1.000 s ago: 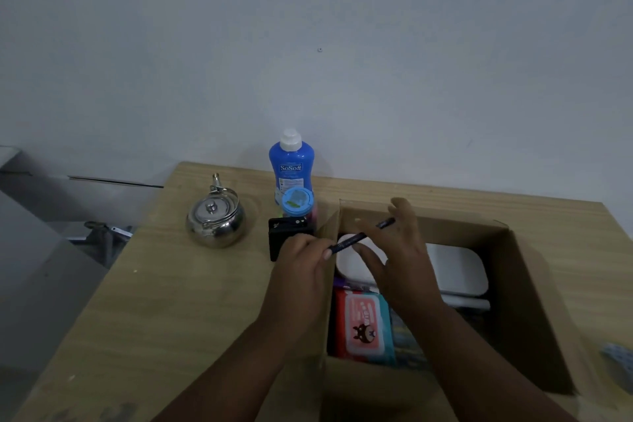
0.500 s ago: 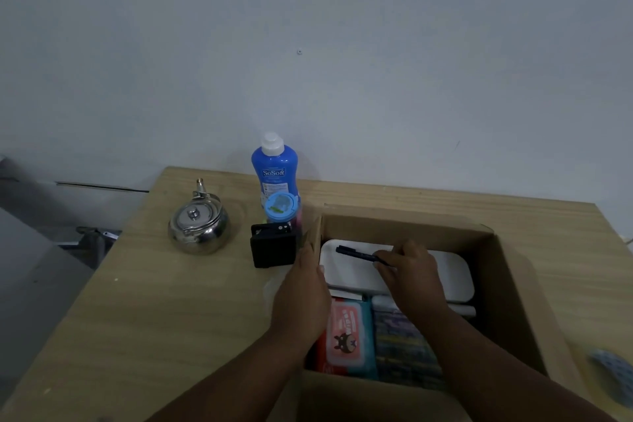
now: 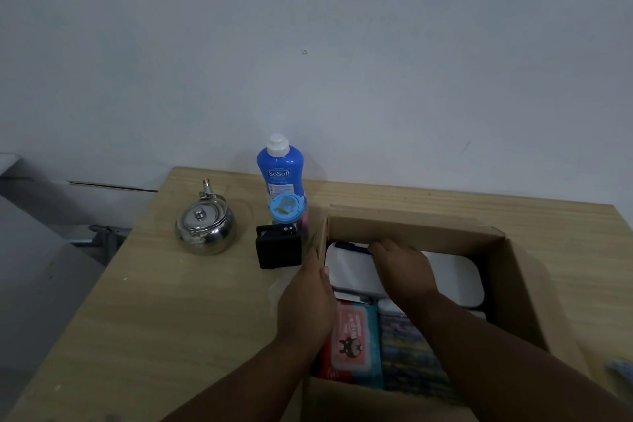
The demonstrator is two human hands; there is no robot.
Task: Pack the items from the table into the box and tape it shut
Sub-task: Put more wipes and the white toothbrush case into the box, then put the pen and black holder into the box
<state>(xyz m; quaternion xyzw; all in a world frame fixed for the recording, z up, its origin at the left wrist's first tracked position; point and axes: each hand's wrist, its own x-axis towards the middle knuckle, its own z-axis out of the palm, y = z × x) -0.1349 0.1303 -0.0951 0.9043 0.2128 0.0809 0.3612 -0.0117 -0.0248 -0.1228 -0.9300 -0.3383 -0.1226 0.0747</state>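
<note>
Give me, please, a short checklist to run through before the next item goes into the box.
1. The pen is inside the box, at the far edge of the white case: ok.
2. The right hand is free of the pen: cannot tell, its fingers cover the pen's end.
3. The left hand grips the box's left wall and steadies it: ok.
4. Everything is packed: not ok; the kettle, blue bottle, blue-lidded jar and black device stand outside the box on the table.
5. Room in the box for the kettle: cannot tell.
</note>
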